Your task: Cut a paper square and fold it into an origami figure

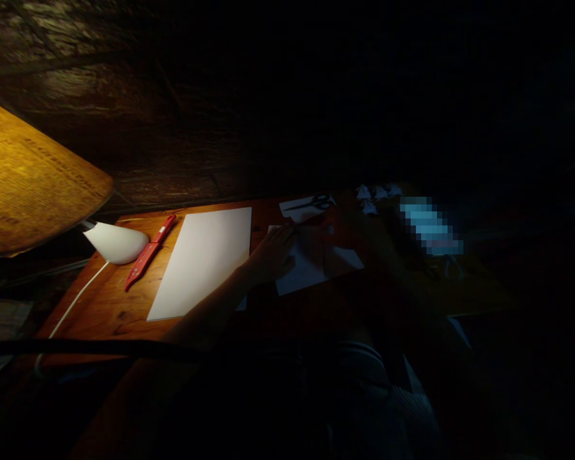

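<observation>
My left hand [273, 253] lies with its fingers stretched out over the left part of a white sheet of paper [301, 276], thumb apart from the fingers. My right hand [341, 231] is a dim dark shape above the right part of this sheet. Its fingers are lost in shadow, so I cannot tell what it holds, if anything. Just beyond the hands, dark-handled scissors [320, 202] rest on another piece of white paper [294, 211]. To the left of my left hand lies white paper [206, 262], lit by the lamp.
A red knife or sheathed knife [149, 252] lies on the wooden table [124, 313] beside a lamp's white base [119, 243] and yellow shade [33, 179]. Small white paper pieces [368, 206] sit at the back right. A blurred bright rectangle [430, 225] glows farther right.
</observation>
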Demonstrator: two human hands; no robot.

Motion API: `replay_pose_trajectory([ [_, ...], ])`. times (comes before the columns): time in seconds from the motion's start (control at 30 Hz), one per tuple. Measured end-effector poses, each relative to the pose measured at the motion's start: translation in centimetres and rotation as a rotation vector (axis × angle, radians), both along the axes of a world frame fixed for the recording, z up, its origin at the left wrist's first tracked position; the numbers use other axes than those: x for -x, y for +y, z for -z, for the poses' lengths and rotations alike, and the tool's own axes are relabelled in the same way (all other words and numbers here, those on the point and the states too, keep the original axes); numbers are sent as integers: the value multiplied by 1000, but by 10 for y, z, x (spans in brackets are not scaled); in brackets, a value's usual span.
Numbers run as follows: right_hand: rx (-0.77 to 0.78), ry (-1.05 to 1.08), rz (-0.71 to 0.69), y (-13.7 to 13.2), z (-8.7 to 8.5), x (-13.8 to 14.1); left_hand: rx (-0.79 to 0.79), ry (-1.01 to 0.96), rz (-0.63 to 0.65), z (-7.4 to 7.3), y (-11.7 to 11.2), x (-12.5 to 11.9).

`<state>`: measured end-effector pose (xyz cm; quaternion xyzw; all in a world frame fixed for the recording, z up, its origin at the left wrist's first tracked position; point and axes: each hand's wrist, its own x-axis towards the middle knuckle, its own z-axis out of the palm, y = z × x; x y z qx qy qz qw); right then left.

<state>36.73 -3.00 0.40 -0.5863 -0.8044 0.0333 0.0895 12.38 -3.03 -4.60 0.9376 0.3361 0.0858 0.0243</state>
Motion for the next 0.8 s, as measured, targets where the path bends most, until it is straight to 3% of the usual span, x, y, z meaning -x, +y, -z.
replay_pose_trajectory([
  [0.3,-12,-45,46,0,7,16,-10,-13,19,0,2,-1],
  [0.6,4,134,-209,9,20,6,-27,-29,3,-2,-2,-1],
  [0.8,43,152,-229,11,27,8,-28,-25,-27,-6,-3,-2],
])
